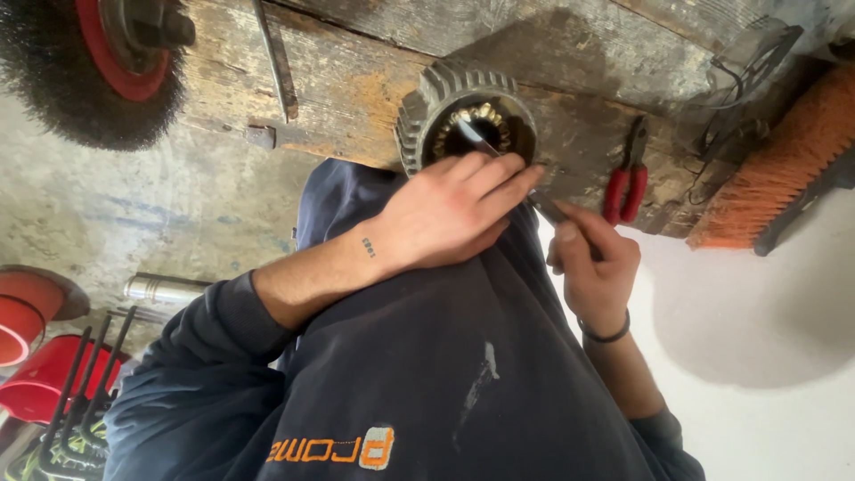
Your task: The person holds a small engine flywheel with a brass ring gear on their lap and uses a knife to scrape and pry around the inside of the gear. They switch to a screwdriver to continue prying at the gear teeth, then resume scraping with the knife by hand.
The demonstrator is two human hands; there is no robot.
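A grey finned motor housing (436, 93) with copper windings (485, 114) inside lies on a worn wooden bench (356, 85). My left hand (450, 214) is laid over the housing's near rim, fingers stretched across it and pressing on it. My right hand (592, 263) is closed around a thin metal tool (545, 207). The tool's shaft passes under my left fingers, and its bright tip sits among the windings. Both forearms come out of dark blue sleeves, and a black band circles my right wrist.
Red-handled pliers (626, 183) lie on the bench right of the housing, beside an orange-bristled brush (775, 174). A wire wheel with a red hub (89, 62) is at top left. Red buckets (36, 356) and a metal cylinder (165, 289) stand at the left.
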